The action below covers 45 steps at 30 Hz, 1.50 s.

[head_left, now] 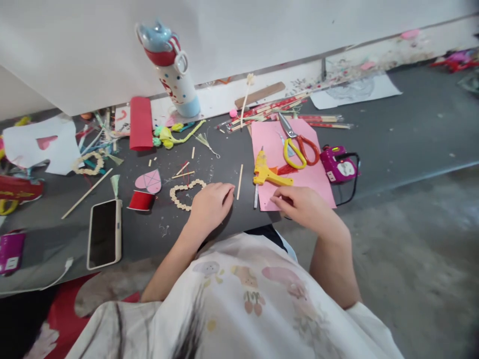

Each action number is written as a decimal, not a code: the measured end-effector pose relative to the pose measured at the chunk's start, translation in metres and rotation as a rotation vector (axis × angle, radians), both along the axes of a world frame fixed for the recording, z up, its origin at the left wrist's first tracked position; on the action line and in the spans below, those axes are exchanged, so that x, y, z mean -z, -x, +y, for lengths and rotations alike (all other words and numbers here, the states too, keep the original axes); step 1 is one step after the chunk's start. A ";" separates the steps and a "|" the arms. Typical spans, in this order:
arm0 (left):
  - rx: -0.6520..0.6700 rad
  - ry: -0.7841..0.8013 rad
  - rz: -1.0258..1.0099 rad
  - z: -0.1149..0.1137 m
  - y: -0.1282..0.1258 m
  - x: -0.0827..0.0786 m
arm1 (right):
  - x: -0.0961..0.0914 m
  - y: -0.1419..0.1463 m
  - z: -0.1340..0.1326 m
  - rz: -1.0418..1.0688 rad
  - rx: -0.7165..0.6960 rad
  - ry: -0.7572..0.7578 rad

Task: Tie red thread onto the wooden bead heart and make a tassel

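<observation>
My left hand (209, 205) lies palm down on the dark mat, fingers curled loosely, its edge touching a beige beaded heart shape (186, 193). A short wooden stick (240, 181) lies just right of its fingertips. My right hand (299, 205) rests on the lower edge of a pink paper sheet (310, 179), fingers drawn together as if pinching; I cannot make out what they hold. A yellow glue gun (266, 172) lies on the pink sheet just above that hand. Scissors (297, 144) with yellow and red handles lie further back on the sheet.
A phone (104, 233), a red thread spool (140, 200) and a pink heart cut-out (148, 181) lie at the left. A blue-and-white bottle (172, 70) stands at the back by a red roll (140, 123). A magenta device (339, 167) sits right of the sheet. Sticks and scraps litter the back.
</observation>
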<state>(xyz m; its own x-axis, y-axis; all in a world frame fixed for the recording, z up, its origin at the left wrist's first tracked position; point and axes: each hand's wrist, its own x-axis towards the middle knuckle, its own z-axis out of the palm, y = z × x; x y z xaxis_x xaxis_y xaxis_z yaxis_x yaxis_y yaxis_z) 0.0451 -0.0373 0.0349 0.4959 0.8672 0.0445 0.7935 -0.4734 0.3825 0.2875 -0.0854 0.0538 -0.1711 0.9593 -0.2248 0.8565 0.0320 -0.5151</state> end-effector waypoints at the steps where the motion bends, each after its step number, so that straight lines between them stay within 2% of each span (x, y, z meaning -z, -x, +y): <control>1: 0.010 0.006 0.008 0.000 -0.005 0.000 | 0.001 -0.008 -0.001 -0.007 0.041 -0.011; 4: 0.023 0.018 0.035 0.001 -0.016 -0.001 | 0.005 -0.024 -0.002 -0.061 0.149 -0.037; 8: 0.000 0.023 0.065 0.001 -0.024 0.000 | 0.018 -0.028 0.002 -0.143 0.220 -0.129; 11: -0.014 0.040 0.094 0.002 -0.026 0.000 | 0.028 -0.023 0.007 -0.205 0.198 -0.178; 20: -0.009 0.059 0.122 0.007 -0.029 -0.003 | 0.035 -0.013 0.024 -0.314 0.167 -0.108; 24: -0.001 0.070 0.124 0.009 -0.030 -0.006 | 0.032 -0.018 0.027 -0.336 0.127 -0.076; 27: 0.002 0.094 0.122 0.010 -0.028 -0.009 | 0.020 -0.024 0.037 -0.315 0.060 -0.078; 30: -0.015 0.115 0.106 0.011 -0.025 -0.011 | 0.002 -0.025 0.068 -0.398 0.041 -0.179; 34: -0.045 0.108 0.078 0.011 -0.018 -0.011 | -0.011 -0.022 0.135 -0.483 -0.063 -0.150; 39: -0.108 0.081 0.080 0.011 -0.003 -0.011 | 0.001 -0.013 0.211 -0.540 -0.137 -0.210; 42: -0.142 0.075 0.081 0.011 0.007 -0.012 | 0.013 -0.006 0.238 -0.559 -0.187 -0.232; 45: -0.169 0.075 0.059 0.013 0.015 -0.011 | 0.022 0.001 0.254 -0.576 -0.219 -0.226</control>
<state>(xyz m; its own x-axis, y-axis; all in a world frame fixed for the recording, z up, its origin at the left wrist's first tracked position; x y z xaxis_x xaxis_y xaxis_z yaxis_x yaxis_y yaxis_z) 0.0298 -0.0246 0.0461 0.3429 0.9381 -0.0483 0.8812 -0.3035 0.3624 0.2865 0.1688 0.0313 -0.2806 0.9501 -0.1359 0.9546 0.2910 0.0635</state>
